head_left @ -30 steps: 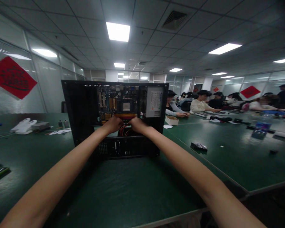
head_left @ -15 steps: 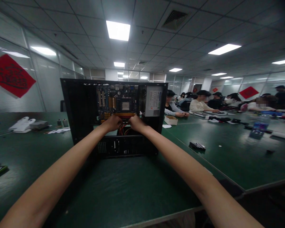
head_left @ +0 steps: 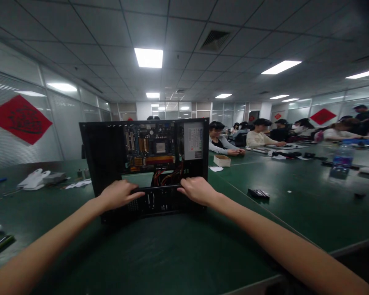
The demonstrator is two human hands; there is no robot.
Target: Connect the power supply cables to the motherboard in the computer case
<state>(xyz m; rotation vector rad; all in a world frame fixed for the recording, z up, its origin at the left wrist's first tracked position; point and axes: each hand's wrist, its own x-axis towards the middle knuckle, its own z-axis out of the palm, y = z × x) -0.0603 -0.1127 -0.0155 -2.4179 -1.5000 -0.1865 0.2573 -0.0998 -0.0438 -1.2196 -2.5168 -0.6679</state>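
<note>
A black computer case (head_left: pixel 103 151) stands upright on the green table, its open side facing me. Inside are a motherboard (head_left: pixel 152 141), a grey power supply (head_left: pixel 194 141) at the upper right, and red and yellow cables (head_left: pixel 164 178) below the board. My left hand (head_left: pixel 118 194) is closed over the case's lower front rail, thumb on the near side. Farther right, my right hand (head_left: pixel 198 190) grips the same rail with fingers curled over it. The fingertips of both hands are partly hidden behind the rail.
Left of the case lie a white plastic bag (head_left: pixel 33 179) and a grey block (head_left: pixel 53 178). To the right are a small open box (head_left: pixel 222 160), a dark metal part (head_left: pixel 258 194) and a water bottle (head_left: pixel 342 157). Several people sit along the table farther back.
Both hands have come down and apart, from the lower edge of the motherboard to the case's front rail. The camera view has tilted up slightly.
</note>
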